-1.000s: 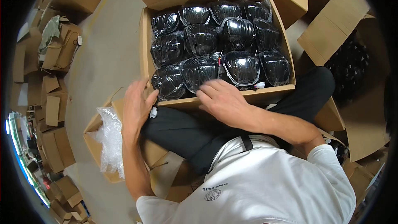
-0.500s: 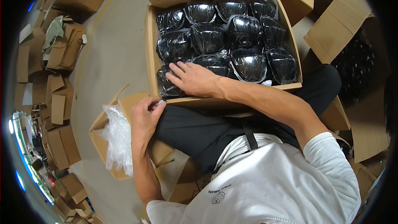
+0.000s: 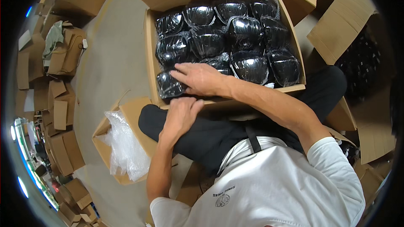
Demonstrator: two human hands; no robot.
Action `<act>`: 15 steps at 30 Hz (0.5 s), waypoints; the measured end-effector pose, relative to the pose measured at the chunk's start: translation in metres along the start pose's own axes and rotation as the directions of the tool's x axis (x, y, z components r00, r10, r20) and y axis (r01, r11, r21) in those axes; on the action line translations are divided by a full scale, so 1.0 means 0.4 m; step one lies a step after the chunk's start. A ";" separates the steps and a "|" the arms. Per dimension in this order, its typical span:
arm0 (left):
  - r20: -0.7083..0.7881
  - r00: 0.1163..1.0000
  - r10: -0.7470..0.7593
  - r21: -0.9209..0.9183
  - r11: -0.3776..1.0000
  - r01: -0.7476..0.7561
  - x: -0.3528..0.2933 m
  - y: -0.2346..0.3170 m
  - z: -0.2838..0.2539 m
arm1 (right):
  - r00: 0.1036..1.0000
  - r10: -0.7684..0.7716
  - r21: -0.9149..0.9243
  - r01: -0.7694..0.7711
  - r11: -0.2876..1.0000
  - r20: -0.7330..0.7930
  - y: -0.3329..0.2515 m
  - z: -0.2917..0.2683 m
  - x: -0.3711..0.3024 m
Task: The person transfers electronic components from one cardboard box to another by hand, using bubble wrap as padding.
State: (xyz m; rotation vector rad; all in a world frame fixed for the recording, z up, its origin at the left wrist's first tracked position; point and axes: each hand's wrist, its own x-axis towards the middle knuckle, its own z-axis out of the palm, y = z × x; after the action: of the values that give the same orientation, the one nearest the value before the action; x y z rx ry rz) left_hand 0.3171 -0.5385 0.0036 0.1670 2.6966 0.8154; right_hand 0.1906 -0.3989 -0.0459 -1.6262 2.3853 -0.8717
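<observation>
A grey concrete floor point(image 3: 113, 54) spreads under everything, with stacks of flattened brown cardboard point(image 3: 59, 113) heaped along its left side. On it, straight ahead of the seated person, stands a large open brown cardboard box point(image 3: 150, 50), packed wall to wall with glossy black rounded items, each wrapped in clear plastic film point(image 3: 248, 29). More open brown cartons point(image 3: 345, 21) crowd the right side, one of them holding dark things too shadowed to make out. By the person's left knee sits a smaller open brown carton point(image 3: 130, 115) with a crumpled bundle of clear plastic wrap point(image 3: 124, 147) spilling out of it.

The person wears a white short-sleeved shirt point(image 3: 277, 185) and black trousers point(image 3: 202, 136), the legs folded against the big box's near wall.

The right hand point(image 3: 202, 77) reaches across into the box's near-left corner, fingers stretched out flat and loose, lying on top of one film-wrapped black item point(image 3: 168, 86) that sits lowest in the left column, against the near wall. It presses or rests there rather than gripping.

The left hand point(image 3: 181, 115) lies just below, on the box's near rim and the trouser leg, fingers slack and slightly curled, holding nothing. The two hands are just beside each other.
</observation>
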 end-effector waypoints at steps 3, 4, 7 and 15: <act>-0.157 0.984 0.084 -0.190 0.975 -0.113 -0.058 0.080 -0.074 | 0.996 -0.085 -0.186 0.087 0.979 0.017 0.004 0.011 -0.029; -0.181 0.983 -0.021 -0.304 0.952 -0.035 -0.079 0.099 -0.113 | 0.995 -0.104 -0.212 0.101 0.972 -0.003 -0.010 0.022 -0.032; -0.543 0.830 -0.126 -0.186 0.982 0.028 -0.102 0.065 -0.165 | 0.986 -0.168 -0.135 0.169 0.976 0.015 -0.034 0.018 -0.009; -0.795 0.597 -0.110 0.029 0.976 0.218 -0.153 -0.027 -0.121 | 0.991 -0.118 -0.109 0.111 0.988 -0.056 -0.039 -0.022 -0.096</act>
State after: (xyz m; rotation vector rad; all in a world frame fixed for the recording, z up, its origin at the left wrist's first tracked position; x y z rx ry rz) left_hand 0.3583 -0.5850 0.0518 -0.5660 3.5169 0.7810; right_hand 0.2155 -0.3655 -0.0388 -1.8176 2.4385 -0.8403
